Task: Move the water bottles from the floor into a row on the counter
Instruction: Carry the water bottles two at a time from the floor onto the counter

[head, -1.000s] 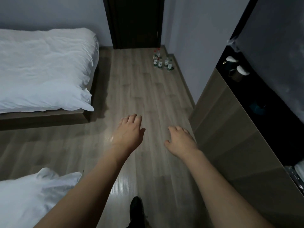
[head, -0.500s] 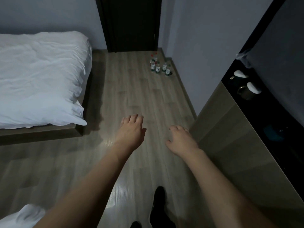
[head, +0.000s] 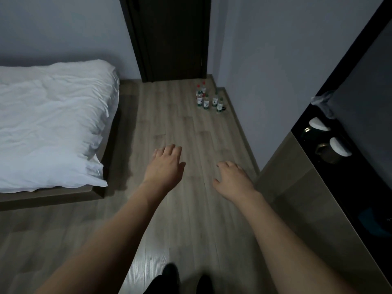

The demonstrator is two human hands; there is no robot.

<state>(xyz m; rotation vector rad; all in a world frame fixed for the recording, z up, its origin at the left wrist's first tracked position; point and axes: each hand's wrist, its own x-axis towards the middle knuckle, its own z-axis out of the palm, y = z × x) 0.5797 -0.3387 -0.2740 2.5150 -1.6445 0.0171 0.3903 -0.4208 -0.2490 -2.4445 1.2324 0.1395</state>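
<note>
— Two hands out front, nothing held; left hand (head: 166, 166) palm down, fingers loosely spread; right hand (head: 233, 179) the same, fingers slack.
— Water bottles (head: 209, 99)?
— Clustered upright on the floor (head: 191, 209), far right corner by the door (head: 174, 39); counter (head: 309, 209) at right edge.

The wood-plank floor (head: 191, 209) carries a cluster of water bottles (head: 209, 99) (upright, by the far wall) and a low bed (head: 51, 124).
</note>
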